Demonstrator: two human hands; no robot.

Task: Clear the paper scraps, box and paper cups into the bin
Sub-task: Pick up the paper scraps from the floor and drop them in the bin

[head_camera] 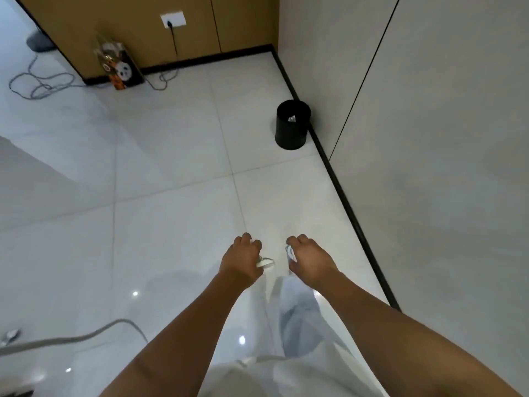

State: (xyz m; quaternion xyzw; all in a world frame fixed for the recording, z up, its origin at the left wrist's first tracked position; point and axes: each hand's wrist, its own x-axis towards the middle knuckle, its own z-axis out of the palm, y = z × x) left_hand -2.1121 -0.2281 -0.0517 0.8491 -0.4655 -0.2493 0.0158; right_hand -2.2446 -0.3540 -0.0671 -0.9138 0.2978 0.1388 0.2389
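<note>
Nearest us, our 2 forearms are reaching out over the floor (pixel 171 181), well short of the bin (pixel 292 125). Our left hand (pixel 243 260) is curling round what looks like a paper cup (pixel 265 262), and our right hand (pixel 310 260) is gripping another paper item (pixel 289 251), too hidden to identify. We are judging both are being carried for dropping. The bin is standing ahead against the wall (pixel 429 138), a pale scrap (pixel 292 119) showing inside.
</note>
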